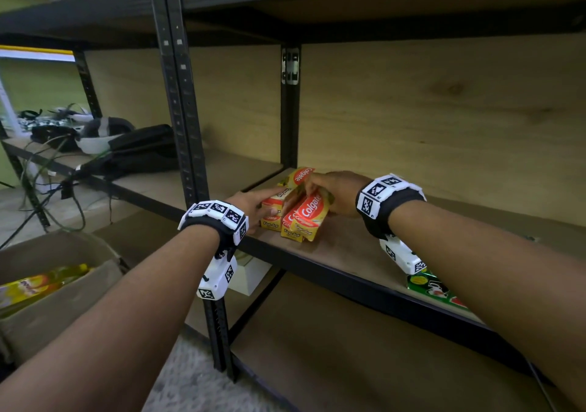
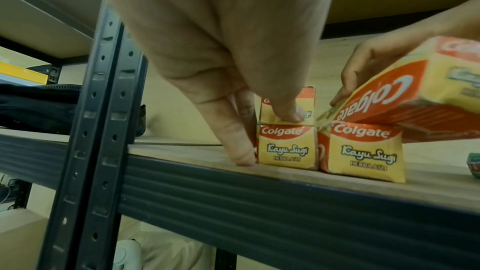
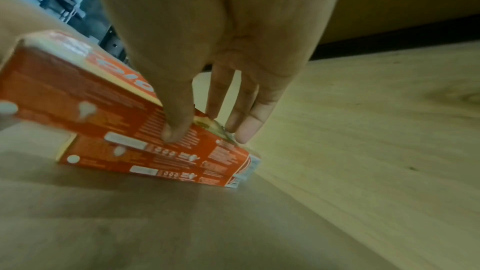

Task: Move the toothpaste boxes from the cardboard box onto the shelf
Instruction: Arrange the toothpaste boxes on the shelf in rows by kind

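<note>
Several yellow-and-red Colgate toothpaste boxes [image 1: 295, 212] lie on the wooden shelf [image 1: 348, 253] near its left post. My left hand [image 1: 269, 202] presses the left stack [image 2: 287, 147]: the straight index finger [image 2: 244, 151] lies along its left side and the thumb [image 2: 291, 112] rests on the lower box's top edge. My right hand [image 1: 317, 186] pinches a tilted box [image 3: 78, 89] by its far end, thumb [image 3: 176, 128] on the red side, other fingers [image 3: 246, 128] behind. That box [image 2: 405, 98] leans on the right bottom box [image 2: 363, 151]. The cardboard box [image 1: 63, 310] sits low at the left.
Yellow packs [image 1: 41, 281] lie in the cardboard box. A green packet [image 1: 437, 288] lies on the shelf under my right forearm. Black bags and cables [image 1: 133, 151] fill the neighbouring shelf bay at the left. A black steel post [image 1: 184, 110] stands just left of the boxes. A white object [image 1: 247, 275] sits below.
</note>
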`<action>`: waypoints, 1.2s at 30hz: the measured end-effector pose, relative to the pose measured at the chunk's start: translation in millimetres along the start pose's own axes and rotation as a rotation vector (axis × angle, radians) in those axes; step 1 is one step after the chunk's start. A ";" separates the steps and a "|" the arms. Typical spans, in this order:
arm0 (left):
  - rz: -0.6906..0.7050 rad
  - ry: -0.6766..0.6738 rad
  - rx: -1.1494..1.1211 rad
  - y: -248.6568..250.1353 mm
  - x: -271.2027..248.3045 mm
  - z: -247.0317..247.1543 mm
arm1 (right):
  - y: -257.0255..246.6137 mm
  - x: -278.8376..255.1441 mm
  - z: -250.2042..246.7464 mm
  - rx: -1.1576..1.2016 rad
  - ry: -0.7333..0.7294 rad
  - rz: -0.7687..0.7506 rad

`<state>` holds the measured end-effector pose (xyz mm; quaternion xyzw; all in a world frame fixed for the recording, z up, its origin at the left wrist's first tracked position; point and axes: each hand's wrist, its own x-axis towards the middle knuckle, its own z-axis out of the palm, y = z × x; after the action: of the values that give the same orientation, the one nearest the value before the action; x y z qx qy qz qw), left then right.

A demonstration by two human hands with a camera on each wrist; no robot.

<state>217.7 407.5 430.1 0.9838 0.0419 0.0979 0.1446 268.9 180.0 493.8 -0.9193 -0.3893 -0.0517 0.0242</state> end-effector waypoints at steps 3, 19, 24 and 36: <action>0.029 -0.042 -0.080 -0.1 -2.5 -2.0 | 5.7 -8.7 -2.8 -0.069 -0.030 -0.004; 0.007 -0.013 -0.015 -3.7 2.8 5.4 | 48.7 -36.0 -38.7 0.028 0.088 0.321; 0.031 -0.036 -0.080 -5.2 1.6 6.0 | 51.4 -23.6 -28.1 -0.111 -0.063 0.423; -0.050 -0.119 -0.238 -8.2 6.2 5.5 | 103.5 60.9 44.4 -0.198 -0.243 0.537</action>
<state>224.4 414.5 423.6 0.9624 0.0459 0.0397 0.2648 388.8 155.2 456.2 -0.9866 -0.1257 0.0292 -0.0994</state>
